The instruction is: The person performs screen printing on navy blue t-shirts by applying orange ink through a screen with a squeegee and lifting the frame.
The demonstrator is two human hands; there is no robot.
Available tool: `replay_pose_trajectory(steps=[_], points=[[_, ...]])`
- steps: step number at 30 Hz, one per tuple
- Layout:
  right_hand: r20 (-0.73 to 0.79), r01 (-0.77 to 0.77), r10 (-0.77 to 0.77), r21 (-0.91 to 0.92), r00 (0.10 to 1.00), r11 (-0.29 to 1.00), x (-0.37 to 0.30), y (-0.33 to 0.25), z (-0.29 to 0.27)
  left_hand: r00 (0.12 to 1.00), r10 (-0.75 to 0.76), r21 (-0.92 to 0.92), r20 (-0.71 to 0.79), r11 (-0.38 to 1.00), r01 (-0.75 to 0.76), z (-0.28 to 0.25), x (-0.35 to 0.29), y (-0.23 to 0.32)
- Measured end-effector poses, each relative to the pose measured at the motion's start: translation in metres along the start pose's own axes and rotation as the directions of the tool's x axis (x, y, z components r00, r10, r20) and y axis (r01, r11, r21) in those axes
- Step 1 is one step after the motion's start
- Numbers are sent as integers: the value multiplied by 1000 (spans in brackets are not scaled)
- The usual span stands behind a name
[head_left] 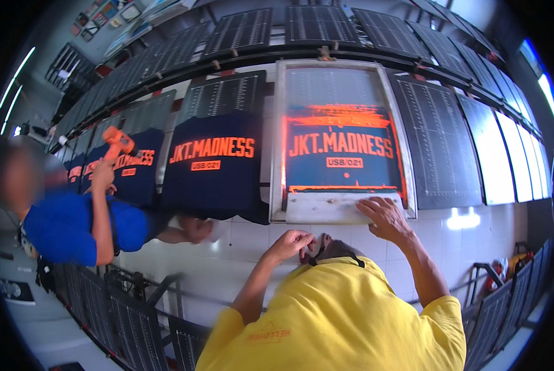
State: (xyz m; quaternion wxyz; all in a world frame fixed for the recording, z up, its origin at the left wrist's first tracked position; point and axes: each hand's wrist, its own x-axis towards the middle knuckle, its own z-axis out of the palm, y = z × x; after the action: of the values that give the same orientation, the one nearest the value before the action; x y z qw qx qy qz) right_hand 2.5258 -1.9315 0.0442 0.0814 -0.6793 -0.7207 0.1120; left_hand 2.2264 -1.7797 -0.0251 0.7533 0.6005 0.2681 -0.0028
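A screen-printing frame [407,167] with a pale metal rim lies before me. Its mesh [326,131] shows orange lettering, with orange ink smeared along the far side of the design. Across the frame's near end runs a wide white bar [317,209], edged by a line of orange ink. My right hand [385,217] lies on the right part of this bar, fingers stretched out and spread. Close to my waist, off the frame, my left hand [289,245] is closed with its fingers curled; whatever may be inside is hidden.
Left of the frame, a dark printed shirt [212,164] is stretched over a board, with several more beyond. A co-worker in blue [98,226] stands there holding an orange handheld tool [117,142]. A bare dark board [436,148] adjoins the frame's right. Racks of boards [128,315] stand behind me.
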Motion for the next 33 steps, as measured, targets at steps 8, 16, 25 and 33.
replay_pose_trajectory(steps=[8,16,25,33], points=[[-161,-120,92,-171,983,978,38,0,7,987,-143,-282,70,947,157,64,60,-22],[-338,-39,-10,-136,941,990,78,50,-18,994,22,-228,-105,973,-45,91,91,-62],[-276,-153,122,-93,953,984,191,141,-53,986,-3,-402,-165,913,-65,100,88,-62],[-260,-202,183,-50,948,978,217,179,-46,978,15,-320,-209,944,-83,101,86,-56]])
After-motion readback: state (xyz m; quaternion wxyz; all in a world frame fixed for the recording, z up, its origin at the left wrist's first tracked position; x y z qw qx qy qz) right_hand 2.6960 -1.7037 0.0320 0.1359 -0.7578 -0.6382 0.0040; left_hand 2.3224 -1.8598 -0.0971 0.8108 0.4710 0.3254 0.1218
